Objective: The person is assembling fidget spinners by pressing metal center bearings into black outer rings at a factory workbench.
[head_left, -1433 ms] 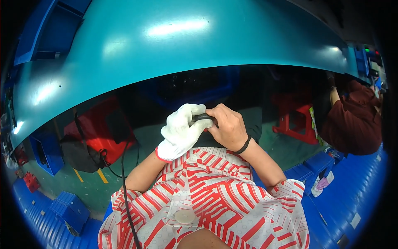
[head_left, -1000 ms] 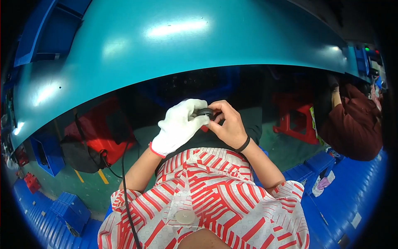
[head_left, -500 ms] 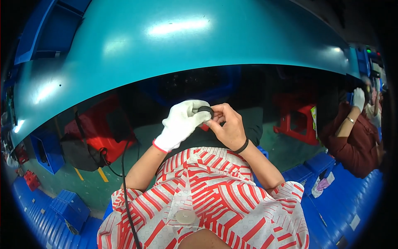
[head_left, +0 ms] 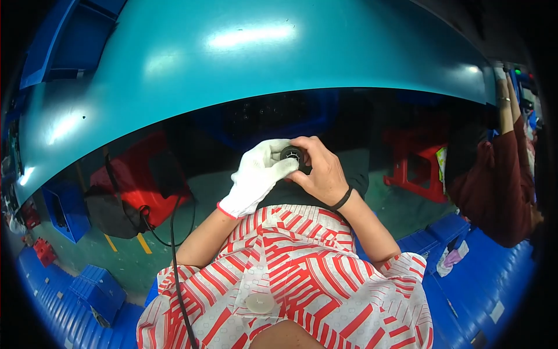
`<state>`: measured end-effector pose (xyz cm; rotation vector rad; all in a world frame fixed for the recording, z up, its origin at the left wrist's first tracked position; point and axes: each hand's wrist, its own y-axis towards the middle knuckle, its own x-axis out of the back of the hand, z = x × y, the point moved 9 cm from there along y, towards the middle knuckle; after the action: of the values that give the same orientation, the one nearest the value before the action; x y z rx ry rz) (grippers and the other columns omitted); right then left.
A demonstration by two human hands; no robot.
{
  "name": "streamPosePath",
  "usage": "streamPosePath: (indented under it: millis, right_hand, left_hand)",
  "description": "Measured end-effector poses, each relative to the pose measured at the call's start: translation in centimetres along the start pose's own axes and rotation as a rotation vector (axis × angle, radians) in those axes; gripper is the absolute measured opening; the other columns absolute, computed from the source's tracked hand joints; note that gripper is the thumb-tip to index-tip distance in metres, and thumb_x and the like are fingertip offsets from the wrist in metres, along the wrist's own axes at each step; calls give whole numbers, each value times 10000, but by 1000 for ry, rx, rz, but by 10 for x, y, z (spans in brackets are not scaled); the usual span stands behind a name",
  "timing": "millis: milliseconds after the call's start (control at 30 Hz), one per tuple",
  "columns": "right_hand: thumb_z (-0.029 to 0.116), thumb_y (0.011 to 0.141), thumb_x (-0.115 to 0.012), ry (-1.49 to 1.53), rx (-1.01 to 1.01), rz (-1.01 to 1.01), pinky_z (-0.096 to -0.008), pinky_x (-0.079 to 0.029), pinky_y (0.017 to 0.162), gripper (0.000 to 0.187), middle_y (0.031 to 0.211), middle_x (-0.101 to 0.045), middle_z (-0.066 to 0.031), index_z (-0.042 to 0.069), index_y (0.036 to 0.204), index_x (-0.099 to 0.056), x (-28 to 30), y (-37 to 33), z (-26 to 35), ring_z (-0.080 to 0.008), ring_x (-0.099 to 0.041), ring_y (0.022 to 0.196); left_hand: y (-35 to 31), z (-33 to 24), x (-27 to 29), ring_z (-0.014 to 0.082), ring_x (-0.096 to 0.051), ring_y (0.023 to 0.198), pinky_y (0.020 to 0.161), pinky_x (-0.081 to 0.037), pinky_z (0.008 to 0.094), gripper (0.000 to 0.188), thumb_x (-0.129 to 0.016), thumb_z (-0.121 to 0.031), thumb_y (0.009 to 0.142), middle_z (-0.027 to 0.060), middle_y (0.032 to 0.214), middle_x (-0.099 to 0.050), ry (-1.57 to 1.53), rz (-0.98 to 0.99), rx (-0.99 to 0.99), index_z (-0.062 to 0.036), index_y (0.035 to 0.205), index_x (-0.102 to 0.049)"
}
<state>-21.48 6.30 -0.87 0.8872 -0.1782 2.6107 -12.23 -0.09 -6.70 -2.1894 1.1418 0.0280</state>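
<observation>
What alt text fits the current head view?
A white-gloved left hand and a bare right hand hold a small round black part between them, in front of the wearer's red-striped shirt. Beyond is a teal table; at far right, a co-worker in dark red.

- Head-worn fisheye, looking steeply down from above the striped shirt, which is nearest and fills the lower middle.
- Faces forward across the desk, farther off and curving along the top.
</observation>
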Motion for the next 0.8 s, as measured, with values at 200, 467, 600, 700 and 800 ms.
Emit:
streamPosePath:
  millis: [200, 467, 600, 700, 800]
  right_hand:
    - [137, 686, -771, -92, 120, 59, -320, -503, 607, 468, 857, -601, -121, 14, 1072, -536, -4, -2, 7, -256, -612, 714]
    - [131, 703, -759, -181, 224, -78, -304, -511, 595, 396, 837, -626, -137, -8, 1010, -551, -9, -7, 12, -258, -629, 680]
    - [108, 681, -768, -68, 67, 17, -291, -512, 588, 484, 791, -603, -100, 20, 1101, -542, -7, -2, 6, -215, -605, 640]
    - [132, 695, -764, -133, 102, 127, -294, -507, 610, 504, 810, -601, -86, 47, 1137, -539, -9, 2, 6, -199, -604, 674]
    - [192, 714, -759, -169, 155, 165, -327, -509, 643, 468, 835, -606, -99, 44, 1093, -528, -12, -1, 8, -252, -625, 740]
  left_hand:
    - [-3, -22, 0, 165, -654, 833, 741, -533, 273, 364, -654, -120, 833, 135, 947, -657, 251, 22, -117, 22, 1154, -560]
    - [4, -6, 10, 173, -647, 813, 730, -524, 260, 323, -664, -133, 829, 125, 933, -654, 349, -60, -111, 23, 1103, -598]
    - [4, -7, 10, 171, -635, 788, 707, -511, 247, 348, -698, -176, 796, 112, 897, -654, 277, -41, -36, 4, 1084, -621]
    - [6, -25, 10, 156, -626, 786, 687, -501, 237, 416, -713, -179, 778, 118, 882, -651, 783, -26, 24, 28, 1120, -597]
    - [4, -23, 7, 136, -615, 804, 684, -496, 233, 516, -713, -151, 775, 138, 900, -644, 575, -7, 28, 85, 1190, -517]
